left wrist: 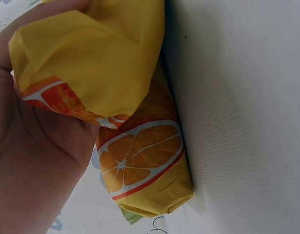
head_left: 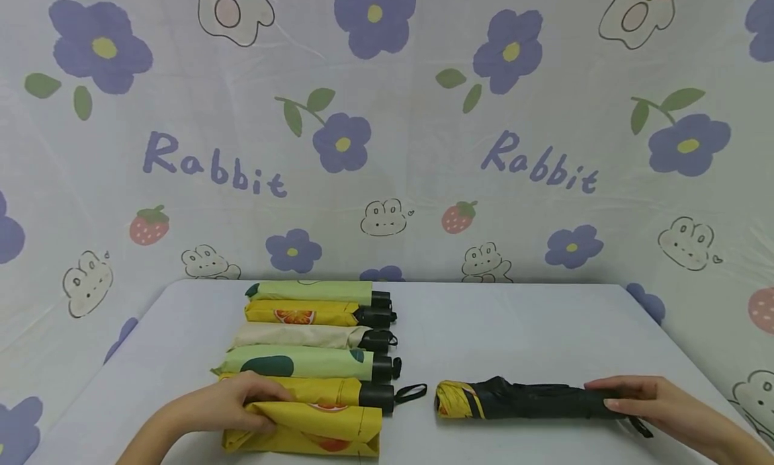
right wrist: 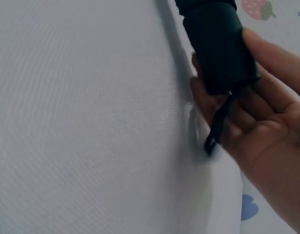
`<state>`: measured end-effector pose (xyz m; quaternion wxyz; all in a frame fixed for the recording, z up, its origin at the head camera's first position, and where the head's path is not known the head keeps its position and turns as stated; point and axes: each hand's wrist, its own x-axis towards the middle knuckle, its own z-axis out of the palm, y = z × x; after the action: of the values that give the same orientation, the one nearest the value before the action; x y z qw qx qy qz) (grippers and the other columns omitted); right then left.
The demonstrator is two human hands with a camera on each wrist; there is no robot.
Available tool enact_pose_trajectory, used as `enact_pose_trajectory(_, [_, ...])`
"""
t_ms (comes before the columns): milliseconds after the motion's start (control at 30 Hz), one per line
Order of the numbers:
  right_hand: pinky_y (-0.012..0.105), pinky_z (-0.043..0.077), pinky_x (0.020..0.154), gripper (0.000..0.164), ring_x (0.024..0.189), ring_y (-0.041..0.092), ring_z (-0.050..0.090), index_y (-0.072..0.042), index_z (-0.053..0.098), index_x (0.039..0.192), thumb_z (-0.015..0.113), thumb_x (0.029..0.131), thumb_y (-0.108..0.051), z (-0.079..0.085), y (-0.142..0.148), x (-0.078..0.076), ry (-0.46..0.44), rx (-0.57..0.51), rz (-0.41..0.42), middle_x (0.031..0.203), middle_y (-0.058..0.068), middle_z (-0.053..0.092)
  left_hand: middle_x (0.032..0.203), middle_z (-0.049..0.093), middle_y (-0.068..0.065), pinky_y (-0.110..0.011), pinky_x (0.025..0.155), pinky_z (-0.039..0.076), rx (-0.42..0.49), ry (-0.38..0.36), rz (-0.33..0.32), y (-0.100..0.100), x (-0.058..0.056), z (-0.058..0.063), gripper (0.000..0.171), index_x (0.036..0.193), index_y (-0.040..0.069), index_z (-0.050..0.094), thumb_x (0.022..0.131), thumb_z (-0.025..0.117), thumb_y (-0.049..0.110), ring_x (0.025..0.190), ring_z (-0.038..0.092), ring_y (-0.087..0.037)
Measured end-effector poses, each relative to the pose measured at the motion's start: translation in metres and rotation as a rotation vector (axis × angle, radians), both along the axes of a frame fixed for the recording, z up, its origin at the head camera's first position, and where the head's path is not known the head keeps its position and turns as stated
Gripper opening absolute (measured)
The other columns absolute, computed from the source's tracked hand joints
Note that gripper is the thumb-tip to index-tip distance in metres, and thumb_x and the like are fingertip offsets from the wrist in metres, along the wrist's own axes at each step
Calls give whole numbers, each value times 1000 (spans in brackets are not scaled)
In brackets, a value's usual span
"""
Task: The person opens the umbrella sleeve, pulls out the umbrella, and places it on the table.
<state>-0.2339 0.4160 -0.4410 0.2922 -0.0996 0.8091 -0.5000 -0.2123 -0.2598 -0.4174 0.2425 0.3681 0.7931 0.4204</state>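
My left hand (head_left: 232, 404) pinches the left part of a yellow umbrella sleeve (head_left: 338, 421) printed with orange slices. Its flat right end shows no handle. Just behind it lies a yellow folded umbrella (head_left: 326, 388) with a black handle and wrist loop; in the left wrist view, its orange-slice print (left wrist: 140, 158) shows below the sleeve. On the right, my right hand (head_left: 671, 408) grips the black handle (right wrist: 220, 48) of a black folded umbrella (head_left: 532, 401). Yellow fabric shows at that umbrella's left end, and a dark strap (right wrist: 219, 122) hangs from the handle.
Behind the yellow umbrella, more sleeved umbrellas lie in a row, handles to the right: a light green one (head_left: 320, 364), a beige one (head_left: 296, 335), a yellow one (head_left: 326, 312) and another light green one (head_left: 320, 290). The white table (head_left: 514, 330) meets a patterned cloth (head_left: 411, 183) behind.
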Motion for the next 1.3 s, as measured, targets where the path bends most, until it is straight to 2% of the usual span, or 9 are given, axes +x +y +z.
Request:
enact_pose_trajectory(133, [21,45,84,43,104,-24,45,-3,48,142,47,103,-21,0,-2,0,21,25,17,130,-24,57,119,68,-3,-18,88,47,-3,8,6,0,0,1,34,125,12,64,91,67,18,103,59,-3])
enact_pose_trajectory(300, [28,43,85,42,100,-24,46,-5,51,140,50,102,-23,0,-5,2,46,98,1,135,-11,59,119,68,-1,-18,88,47,-9,7,13,0,1,1,34,125,13,65,91,67,19,103,58,-1])
enact_pose_trajectory(467, [22,45,83,45,102,-25,45,-4,49,142,50,102,-24,1,-6,3,59,98,4,130,-20,59,120,68,-2,-18,88,48,-3,-5,14,0,1,1,34,125,13,65,92,67,20,104,58,1])
enact_pose_trajectory(667, [38,48,90,45,99,-23,48,-5,51,141,53,101,-26,1,-8,3,64,134,-34,141,8,56,120,68,-3,-18,89,49,8,-15,13,0,0,0,34,125,13,65,92,67,19,104,59,-1])
enact_pose_trajectory(767, [37,47,88,45,99,-21,48,-4,50,141,53,101,-25,0,-8,3,63,133,-36,143,13,54,118,69,-3,-18,88,49,17,-27,6,0,0,0,34,125,12,64,92,67,18,103,60,-4])
enact_pose_trajectory(933, [47,50,91,48,118,7,56,-4,51,140,56,99,-28,-2,-8,2,80,172,-60,141,17,54,118,69,-4,-18,87,49,13,-28,8,1,1,1,34,125,11,64,92,68,18,102,60,-4])
enact_pose_trajectory(1000, [45,50,91,47,118,5,56,-4,51,140,55,99,-27,-2,-8,2,83,166,-61,141,14,55,117,69,-3,-18,87,49,9,-26,9,1,2,2,34,125,12,64,92,67,19,102,59,-2])
enact_pose_trajectory(1133, [34,46,88,46,99,-23,47,-5,49,142,53,101,-25,0,-8,3,78,132,-52,139,2,58,118,69,-1,-18,88,49,7,-20,10,2,1,2,33,125,14,64,92,67,20,102,59,1])
enact_pose_trajectory(1300, [35,46,88,46,99,-23,47,-4,48,142,52,101,-23,0,-7,4,81,117,-51,138,-1,58,118,69,2,-17,89,48,0,-26,15,2,1,1,33,125,15,65,92,67,20,102,59,1])
